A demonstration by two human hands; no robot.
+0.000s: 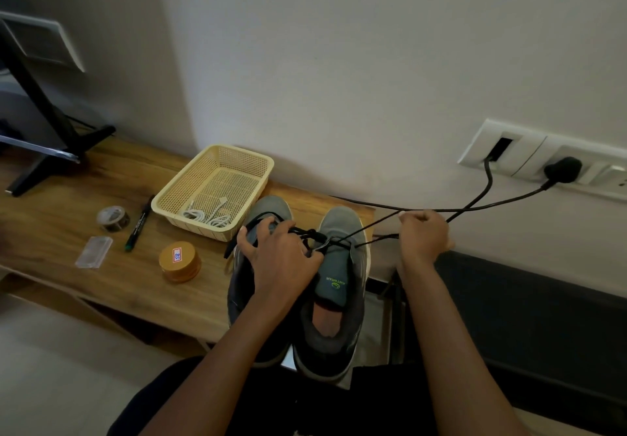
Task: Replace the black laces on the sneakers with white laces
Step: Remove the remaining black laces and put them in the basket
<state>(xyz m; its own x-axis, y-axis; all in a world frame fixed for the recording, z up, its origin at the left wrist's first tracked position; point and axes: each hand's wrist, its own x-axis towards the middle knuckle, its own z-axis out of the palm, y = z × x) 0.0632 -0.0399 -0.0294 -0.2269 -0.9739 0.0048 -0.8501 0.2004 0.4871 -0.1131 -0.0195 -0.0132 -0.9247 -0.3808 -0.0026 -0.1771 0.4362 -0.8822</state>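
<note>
Handling a black lace [368, 240]: thin, limp, light, likely to slide freely through eyelets but to snag wherever crossed or knotted. Drawn taut from the middle eyelets of the grey sneakers [339, 266] out to the right hand [424, 235], fist closed round two strands. Probably best taken close to the eyelet and pulled in line with the hole, one crossing at a time.

Steadied by the left hand [281, 255], fingers curled over the pair at the tangle of lace between the tongues. Soft uppers, light, apt to shift if let go. Standing side by side at the right end of the desk [68, 249], toes toward the wall, heels toward the lap.

Lying in the yellow basket [242, 151] just beside the toes: white laces [207, 215], coiled, likely just as limp, easiest lifted by a stiff tip. Farther left on the desk: marker [137, 225], roll of tape [113, 218], round tin [179, 261]. Worth minding the power cables [491, 181] running behind the right hand, easily mistaken for lace.
</note>
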